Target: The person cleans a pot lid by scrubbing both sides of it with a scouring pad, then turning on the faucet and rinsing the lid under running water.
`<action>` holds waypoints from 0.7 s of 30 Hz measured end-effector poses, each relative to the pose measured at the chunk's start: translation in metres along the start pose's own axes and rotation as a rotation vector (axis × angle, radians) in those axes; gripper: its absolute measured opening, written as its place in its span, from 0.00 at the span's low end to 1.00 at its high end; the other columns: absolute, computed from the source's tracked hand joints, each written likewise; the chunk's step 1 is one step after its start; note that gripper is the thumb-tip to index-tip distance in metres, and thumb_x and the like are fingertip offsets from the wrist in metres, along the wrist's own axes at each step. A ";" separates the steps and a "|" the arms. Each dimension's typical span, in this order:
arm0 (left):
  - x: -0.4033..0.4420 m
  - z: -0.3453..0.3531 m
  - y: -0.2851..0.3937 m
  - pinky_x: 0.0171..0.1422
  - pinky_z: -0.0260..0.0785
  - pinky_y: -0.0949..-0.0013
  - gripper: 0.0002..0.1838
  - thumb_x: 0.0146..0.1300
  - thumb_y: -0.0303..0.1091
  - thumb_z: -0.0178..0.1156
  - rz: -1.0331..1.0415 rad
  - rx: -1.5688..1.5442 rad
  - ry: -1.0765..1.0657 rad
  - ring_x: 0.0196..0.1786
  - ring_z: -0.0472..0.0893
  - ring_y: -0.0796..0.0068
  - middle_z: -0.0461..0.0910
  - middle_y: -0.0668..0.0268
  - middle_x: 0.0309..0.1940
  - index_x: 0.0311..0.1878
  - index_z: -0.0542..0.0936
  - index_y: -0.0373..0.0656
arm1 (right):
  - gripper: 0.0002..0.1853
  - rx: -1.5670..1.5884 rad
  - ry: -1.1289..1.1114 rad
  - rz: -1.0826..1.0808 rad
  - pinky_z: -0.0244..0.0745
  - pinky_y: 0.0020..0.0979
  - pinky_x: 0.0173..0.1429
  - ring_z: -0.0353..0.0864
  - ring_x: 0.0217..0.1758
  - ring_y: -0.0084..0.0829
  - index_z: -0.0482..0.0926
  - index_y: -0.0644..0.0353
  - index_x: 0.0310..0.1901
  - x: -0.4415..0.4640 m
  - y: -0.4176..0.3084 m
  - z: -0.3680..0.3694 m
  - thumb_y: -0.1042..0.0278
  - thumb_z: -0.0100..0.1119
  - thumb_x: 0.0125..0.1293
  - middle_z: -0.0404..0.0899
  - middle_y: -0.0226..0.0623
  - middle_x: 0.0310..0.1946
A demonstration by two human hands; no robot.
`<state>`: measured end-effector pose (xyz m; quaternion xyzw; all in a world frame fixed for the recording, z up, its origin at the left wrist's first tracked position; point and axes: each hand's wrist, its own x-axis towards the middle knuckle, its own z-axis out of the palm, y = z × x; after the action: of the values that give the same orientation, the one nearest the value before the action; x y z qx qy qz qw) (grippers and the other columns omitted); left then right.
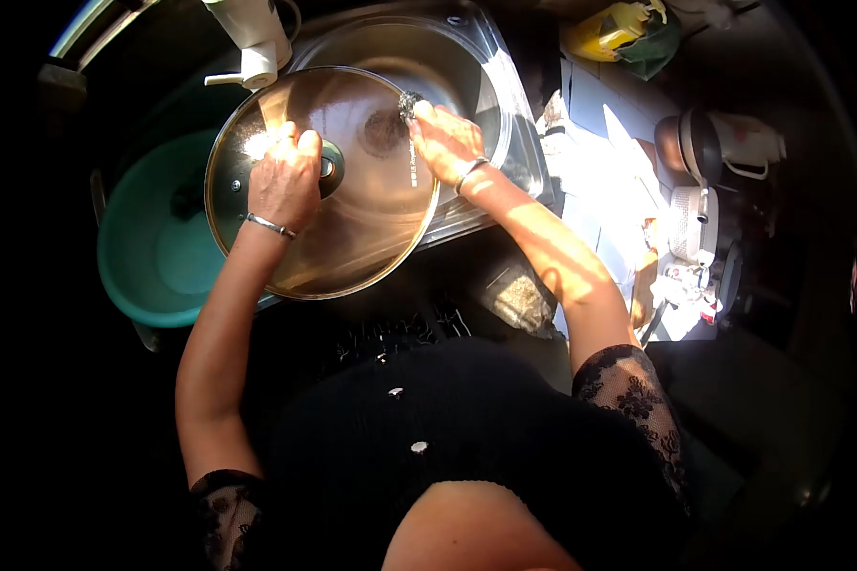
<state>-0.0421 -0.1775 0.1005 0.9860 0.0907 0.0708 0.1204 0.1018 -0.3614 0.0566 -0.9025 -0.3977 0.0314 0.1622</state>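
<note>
Glass lid [352, 243] has its knob [333, 169] gripped by the left hand [286, 181] while the right hand [446, 143] pinches a scourer [409, 105].

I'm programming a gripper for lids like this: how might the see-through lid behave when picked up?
The lid looks like glass, so it is probably stiff but breakable. Its broad disc may tilt if gripped only at the small knob, where the left hand is. Its smooth, shiny surface could be slippery.
</note>
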 end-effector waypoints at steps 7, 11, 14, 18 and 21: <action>0.000 0.001 -0.001 0.40 0.75 0.57 0.04 0.54 0.21 0.52 -0.010 -0.011 0.016 0.38 0.79 0.51 0.73 0.51 0.37 0.33 0.71 0.38 | 0.12 0.005 -0.010 -0.073 0.76 0.42 0.40 0.80 0.36 0.44 0.74 0.57 0.43 -0.094 -0.020 -0.007 0.62 0.57 0.62 0.76 0.41 0.30; 0.001 0.004 -0.006 0.38 0.75 0.53 0.08 0.51 0.20 0.52 0.010 -0.033 -0.005 0.37 0.79 0.48 0.72 0.48 0.41 0.36 0.70 0.36 | 0.09 -0.016 -0.103 0.069 0.74 0.42 0.41 0.79 0.36 0.45 0.74 0.54 0.38 -0.027 -0.013 -0.016 0.59 0.51 0.65 0.77 0.44 0.33; -0.002 0.002 -0.002 0.39 0.75 0.55 0.07 0.51 0.20 0.53 -0.011 -0.019 -0.016 0.38 0.79 0.49 0.72 0.49 0.39 0.35 0.71 0.37 | 0.08 0.013 -0.005 -0.034 0.74 0.43 0.41 0.79 0.37 0.44 0.74 0.54 0.38 0.013 0.001 -0.001 0.61 0.50 0.65 0.78 0.44 0.32; 0.000 -0.001 -0.001 0.40 0.75 0.58 0.05 0.51 0.22 0.54 -0.010 -0.022 0.022 0.38 0.78 0.52 0.72 0.52 0.35 0.32 0.71 0.39 | 0.07 0.074 -0.014 -0.034 0.75 0.43 0.38 0.79 0.36 0.45 0.74 0.55 0.38 -0.068 -0.015 -0.007 0.62 0.54 0.63 0.76 0.41 0.31; -0.001 -0.001 0.000 0.39 0.75 0.59 0.04 0.52 0.22 0.54 -0.018 -0.042 0.023 0.38 0.78 0.53 0.72 0.53 0.34 0.32 0.71 0.39 | 0.07 0.043 0.020 -0.075 0.75 0.43 0.37 0.79 0.34 0.44 0.73 0.54 0.39 -0.076 -0.016 -0.008 0.62 0.54 0.63 0.76 0.40 0.31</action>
<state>-0.0432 -0.1771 0.1013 0.9815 0.0997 0.0830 0.1406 0.0399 -0.4091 0.0634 -0.8834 -0.4290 0.0249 0.1868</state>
